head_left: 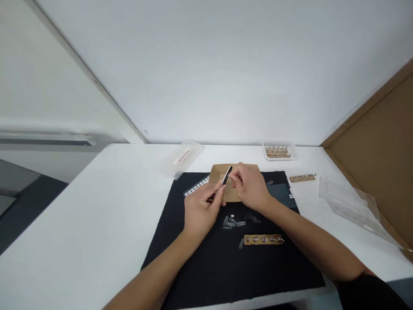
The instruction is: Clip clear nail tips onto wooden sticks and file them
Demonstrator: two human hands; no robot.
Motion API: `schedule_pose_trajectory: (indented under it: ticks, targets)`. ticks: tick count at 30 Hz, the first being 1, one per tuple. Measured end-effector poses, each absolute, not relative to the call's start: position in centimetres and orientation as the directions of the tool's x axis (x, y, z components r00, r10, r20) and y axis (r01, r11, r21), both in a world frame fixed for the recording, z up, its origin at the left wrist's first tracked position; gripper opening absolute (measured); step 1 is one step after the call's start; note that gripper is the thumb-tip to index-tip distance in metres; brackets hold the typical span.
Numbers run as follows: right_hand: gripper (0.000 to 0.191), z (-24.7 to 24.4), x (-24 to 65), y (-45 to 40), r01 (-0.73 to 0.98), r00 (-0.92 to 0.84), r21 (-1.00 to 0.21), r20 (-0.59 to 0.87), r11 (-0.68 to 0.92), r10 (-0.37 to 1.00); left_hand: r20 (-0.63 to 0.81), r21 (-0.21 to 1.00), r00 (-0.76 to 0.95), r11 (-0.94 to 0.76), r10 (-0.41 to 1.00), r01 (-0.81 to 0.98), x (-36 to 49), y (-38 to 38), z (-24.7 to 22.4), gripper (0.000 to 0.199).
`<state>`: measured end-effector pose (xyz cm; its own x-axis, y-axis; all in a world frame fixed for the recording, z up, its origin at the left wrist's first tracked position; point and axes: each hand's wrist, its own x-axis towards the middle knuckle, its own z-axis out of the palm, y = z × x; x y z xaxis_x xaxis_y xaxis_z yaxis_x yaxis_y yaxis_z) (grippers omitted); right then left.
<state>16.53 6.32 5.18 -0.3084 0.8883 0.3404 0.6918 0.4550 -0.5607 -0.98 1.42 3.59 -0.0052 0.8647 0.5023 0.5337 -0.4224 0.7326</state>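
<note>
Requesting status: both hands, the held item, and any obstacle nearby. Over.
Left hand holding slim black-and-white file. Right hand at file's upper end, grip unclear. Brown tray beneath; nothing visibly blocking.

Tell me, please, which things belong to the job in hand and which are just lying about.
Likely in use: slim dark tool in the left hand, right hand beside it; clear nail tips; studded strip on black cloth.
Seemingly lying about: lettered case; white box by the wall; clear plastic container.
</note>
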Motion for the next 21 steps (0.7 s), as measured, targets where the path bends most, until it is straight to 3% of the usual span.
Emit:
schedule_pose_trajectory:
  ticks: [6,10,13,18,21]
  targets:
    - [0.020,5.31,16.69,6.49,0.684,-0.254,-0.593,0.354,0.426,0.900,0.521,0.727,-0.012,-0.437,0.853,0.529,-0.89,1.46,3.44,0.022]
    - [0.021,5.40,16.66,6.39,0.676,-0.345,-0.563,0.328,0.476,0.879,0.539,0.715,-0.003,-0.455,0.842,0.530,-0.96,1.48,3.48,0.021]
    - [0.020,5.68,16.64,6.31,0.674,-0.276,-0.590,0.357,0.445,0.892,0.536,0.715,-0.009,-0.449,0.844,0.535,-0.95,1.46,3.64,0.022]
    - [0.019,5.88,16.76,6.19,0.689,-0.352,-0.553,0.310,0.469,0.883,0.517,0.723,0.004,-0.440,0.856,0.533,-0.94,1.42,3.65,0.024]
    - [0.019,5.71,16.87,6.49,0.680,-0.302,-0.584,0.329,0.444,0.895,0.507,0.717,-0.004,-0.419,0.862,0.556,-1.00,1.44,3.63,0.021]
